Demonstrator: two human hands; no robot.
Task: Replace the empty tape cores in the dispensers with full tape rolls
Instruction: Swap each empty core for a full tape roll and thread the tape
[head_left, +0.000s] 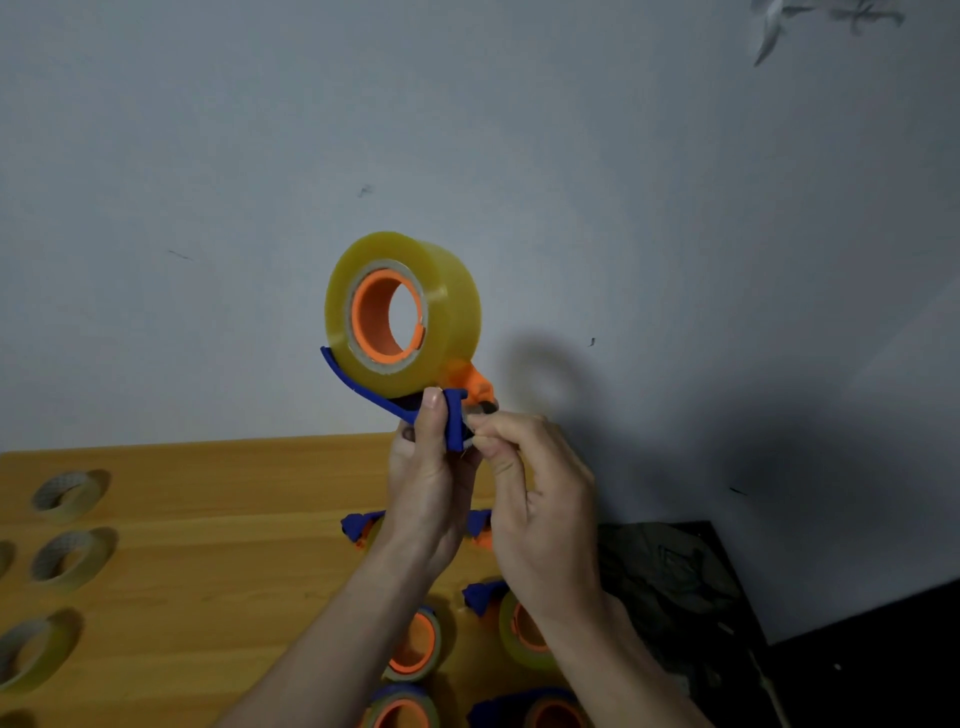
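Note:
A blue tape dispenser (453, 418) with an orange hub is held up in front of the wall, above the table. A full yellowish tape roll (447, 312) sits on its hub. My left hand (431, 483) grips the dispenser's blue handle from below, thumb pressed on its front. My right hand (535, 499) pinches at the dispenser's front end beside the handle, fingers closed on a small piece there; I cannot tell whether that piece is the tape end.
On the wooden table (208, 545), several flat tape cores (70, 493) lie at the left. Several other blue dispensers with rolls (415, 647) lie under my forearms. A dark bag (670, 577) sits to the right of the table. The wall rises right behind.

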